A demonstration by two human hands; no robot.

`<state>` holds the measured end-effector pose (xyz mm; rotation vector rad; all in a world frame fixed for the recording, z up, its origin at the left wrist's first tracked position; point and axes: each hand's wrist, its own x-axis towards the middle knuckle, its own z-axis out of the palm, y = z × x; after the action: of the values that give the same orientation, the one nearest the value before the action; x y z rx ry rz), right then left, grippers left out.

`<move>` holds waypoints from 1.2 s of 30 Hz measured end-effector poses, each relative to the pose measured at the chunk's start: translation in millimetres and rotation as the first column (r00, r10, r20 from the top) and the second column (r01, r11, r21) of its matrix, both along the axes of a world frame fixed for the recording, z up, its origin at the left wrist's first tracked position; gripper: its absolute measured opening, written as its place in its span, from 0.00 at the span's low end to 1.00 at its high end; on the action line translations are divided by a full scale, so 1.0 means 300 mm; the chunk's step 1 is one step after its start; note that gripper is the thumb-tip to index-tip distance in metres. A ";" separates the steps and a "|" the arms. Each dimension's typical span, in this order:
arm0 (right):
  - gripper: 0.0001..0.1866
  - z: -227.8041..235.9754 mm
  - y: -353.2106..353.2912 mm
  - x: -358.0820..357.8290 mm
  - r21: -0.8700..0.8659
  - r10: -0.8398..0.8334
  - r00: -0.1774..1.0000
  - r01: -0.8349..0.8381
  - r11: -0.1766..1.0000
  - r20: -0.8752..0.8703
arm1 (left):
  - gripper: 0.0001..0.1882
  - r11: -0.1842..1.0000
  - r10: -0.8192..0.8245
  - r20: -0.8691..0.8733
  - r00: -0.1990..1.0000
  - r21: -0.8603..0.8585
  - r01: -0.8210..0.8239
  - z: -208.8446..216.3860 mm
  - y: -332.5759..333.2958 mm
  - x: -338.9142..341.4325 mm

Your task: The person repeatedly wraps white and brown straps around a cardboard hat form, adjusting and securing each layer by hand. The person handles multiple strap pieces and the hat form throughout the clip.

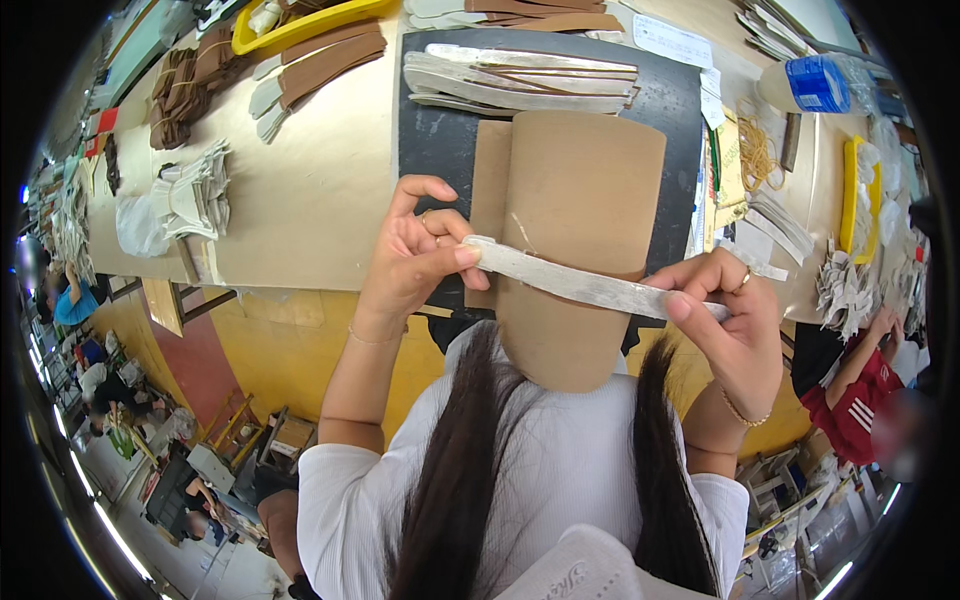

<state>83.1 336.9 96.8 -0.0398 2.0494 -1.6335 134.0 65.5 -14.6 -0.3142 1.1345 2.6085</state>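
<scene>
A long whitish strip (580, 283), its brown edge showing along the top, stretches between my two hands above a curved tan board (590, 190). My left hand (425, 245) pinches the strip's left end between thumb and index finger, other fingers loosely curled. At the other end, my right hand (722, 300) grips the strip between thumb and bent fingers. The tan board lies over a black mat (440, 130) and reaches toward my body. Beyond it rests a pile of similar whitish and brown strips (520, 80).
Bundled brown strips (185, 90), white strips (193, 195) and a yellow tray (300, 22) occupy the left. To the right are a blue-labelled jar (808, 85), rubber bands (762, 155) and another yellow tray (860, 200). A person in red (850, 400) works at the far right.
</scene>
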 end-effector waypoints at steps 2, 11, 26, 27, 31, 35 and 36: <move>0.09 -0.020 0.005 0.004 -0.049 -0.029 1.000 0.029 0.998 0.005 | 0.27 1.000 -0.004 0.006 1.000 0.022 0.004 -0.010 0.006 -0.003; 0.10 -0.122 0.034 0.017 -0.145 -0.069 0.997 0.073 0.987 0.032 | 0.27 0.998 -0.021 0.009 1.000 0.062 0.020 -0.034 0.022 -0.007; 0.12 -0.273 0.042 0.058 -0.172 -0.070 0.997 0.061 0.983 -0.044 | 0.26 1.000 -0.006 0.028 1.000 0.007 0.006 -0.027 0.047 -0.015; 0.12 -0.280 0.045 0.065 -0.255 -0.105 0.992 0.119 0.960 0.070 | 0.26 1.000 0.003 0.033 0.999 -0.001 -0.003 -0.029 0.047 -0.011; 0.11 -0.320 0.057 0.101 -0.429 -0.150 0.916 0.313 0.847 0.373 | 0.26 1.000 0.012 0.039 0.999 -0.024 -0.012 -0.017 0.057 -0.013; 0.06 -0.329 0.071 0.105 -0.462 -0.093 0.903 0.301 0.835 0.421 | 0.27 0.999 0.028 0.017 0.999 -0.016 -0.027 -0.014 0.061 -0.014; 0.07 -0.333 0.073 0.106 -0.469 -0.094 0.903 0.304 0.829 0.419 | 0.27 1.000 0.025 0.020 0.999 -0.011 -0.025 -0.013 0.064 -0.015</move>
<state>115.1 358.7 -3.1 0.2958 1.3039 -2.1043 129.5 84.7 -18.5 -0.3586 1.1458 2.6159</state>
